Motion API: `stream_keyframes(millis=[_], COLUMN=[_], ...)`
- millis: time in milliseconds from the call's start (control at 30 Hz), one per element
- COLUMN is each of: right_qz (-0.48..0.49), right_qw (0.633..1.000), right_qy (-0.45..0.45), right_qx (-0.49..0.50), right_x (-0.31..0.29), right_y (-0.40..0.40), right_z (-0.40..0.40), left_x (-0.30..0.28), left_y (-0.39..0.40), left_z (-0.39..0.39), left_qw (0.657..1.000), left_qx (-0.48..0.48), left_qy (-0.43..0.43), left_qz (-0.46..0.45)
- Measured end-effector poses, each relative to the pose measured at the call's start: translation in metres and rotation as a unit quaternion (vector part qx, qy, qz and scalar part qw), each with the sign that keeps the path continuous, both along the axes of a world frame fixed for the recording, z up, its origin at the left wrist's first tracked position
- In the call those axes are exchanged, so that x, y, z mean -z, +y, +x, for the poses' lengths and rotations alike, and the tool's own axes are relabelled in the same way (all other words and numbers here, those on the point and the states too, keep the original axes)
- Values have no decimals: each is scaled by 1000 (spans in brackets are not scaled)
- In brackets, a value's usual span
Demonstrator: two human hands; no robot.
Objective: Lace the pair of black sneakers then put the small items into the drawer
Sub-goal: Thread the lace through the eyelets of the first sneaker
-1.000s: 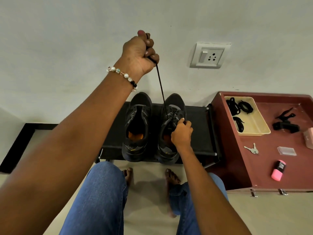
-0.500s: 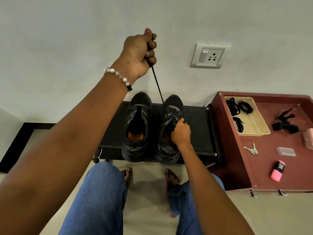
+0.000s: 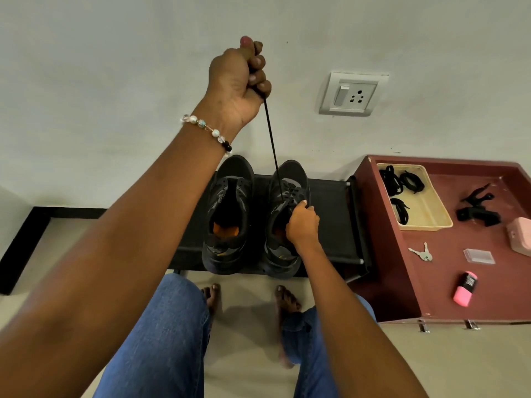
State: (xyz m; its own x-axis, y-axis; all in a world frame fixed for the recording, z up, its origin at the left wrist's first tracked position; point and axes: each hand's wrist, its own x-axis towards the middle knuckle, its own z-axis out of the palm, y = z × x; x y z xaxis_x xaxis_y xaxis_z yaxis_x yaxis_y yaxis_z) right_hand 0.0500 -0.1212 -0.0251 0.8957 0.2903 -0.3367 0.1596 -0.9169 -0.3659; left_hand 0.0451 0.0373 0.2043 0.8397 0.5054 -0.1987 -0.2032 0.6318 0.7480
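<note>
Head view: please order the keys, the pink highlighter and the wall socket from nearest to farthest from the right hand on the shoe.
From the right hand:
1. Keys, to its right on the red cabinet top.
2. Wall socket, above it on the wall.
3. Pink highlighter, farther right, near the cabinet's front edge.

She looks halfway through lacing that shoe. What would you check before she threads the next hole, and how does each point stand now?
1. Lace pulled taut from the right sneaker: ok.
2. Left hand grips the lace firmly: ok.
3. Right hand steadies the sneaker at its eyelets: ok.
4. Lace tip free for threading: cannot tell, hidden in the fist.
5. Left sneaker laced: not ok, no lace shows in it.
6. Spare laces ready in the cream tray: ok.
</note>
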Motion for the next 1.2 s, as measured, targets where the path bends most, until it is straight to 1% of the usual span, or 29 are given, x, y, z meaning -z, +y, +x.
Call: stream_keyframes(millis=[67, 100, 133, 167, 200, 233, 300, 433, 533, 567, 600, 633, 667, 767, 833, 867, 933, 1000, 1033, 1067, 1100, 1167, 1200], right_qz=[15, 29, 43, 56, 64, 69, 74, 88, 93, 91, 89, 87, 87, 90, 91, 92, 96, 96, 94, 92, 92, 98, 101], right_qw=[1000, 999, 999, 998, 997, 997, 997, 995, 995, 995, 995, 995, 995, 995, 995, 995, 994, 994, 994, 995, 994, 994, 993], right_qy=[-17, -22, -26, -28, -28, -26, -25, -37, -39, -37, -36, -34, -33, -30, -29, -29, -29, -27, -28, -28, -29, -34, -35], right_qx=[-4, 1, 5, 9, 13, 14, 17, 27, 25, 26, 27, 27, 28, 35, 38, 40, 41, 41, 40, 39, 40, 42, 44], right_x=[-1, 0, 1, 3, 3, 4, 3, 7, 12, 13, 13, 13, 13, 14, 15, 15, 15, 15, 15, 14, 14, 14, 14], right_y=[-4, -6, -7, -8, -9, -9, -9, -10, -11, -11, -11, -10, -10, -10, -11, -11, -10, -10, -10, -10, -10, -9, -10], right_z=[1, 1, 1, 2, 2, 2, 3, 4, 5, 6, 7, 7, 7, 7, 7, 7, 6, 6, 6, 5, 5, 5, 4], left_x=[5, 9, 17, 28, 41, 55, 86, 135, 156, 162, 166, 170, 172, 173, 174, 174, 176, 178, 177, 174, 171, 163, 160], left_y=[-4, -6, -7, -8, -11, -14, -20, -26, -31, -34, -37, -39, -40, -36, -32, -31, -28, -22, -19, -16, -14, -14, -14], left_z=[-6, -10, -15, -19, -24, -28, -33, -31, -24, -21, -19, -17, -16, -13, -16, -18, -21, -19, -17, -15, -14, -14, -13], left_qw=[998, 993, 981, 956, 918, 873, 788, 663, 539, 502, 472, 453, 451, 494, 512, 527, 569, 612, 627, 632, 626, 598, 590], left_qx=[41, 72, 104, 135, 162, 185, 214, 232, 212, 214, 218, 222, 224, 233, 235, 234, 246, 247, 242, 241, 244, 254, 254], left_qy=[31, 67, 119, 180, 236, 279, 330, 376, 375, 368, 359, 354, 353, 350, 336, 328, 318, 320, 325, 331, 337, 347, 347], left_qz=[34, 61, 112, 187, 273, 355, 472, 604, 724, 753, 775, 788, 789, 761, 755, 749, 717, 680, 665, 658, 660, 676, 683])
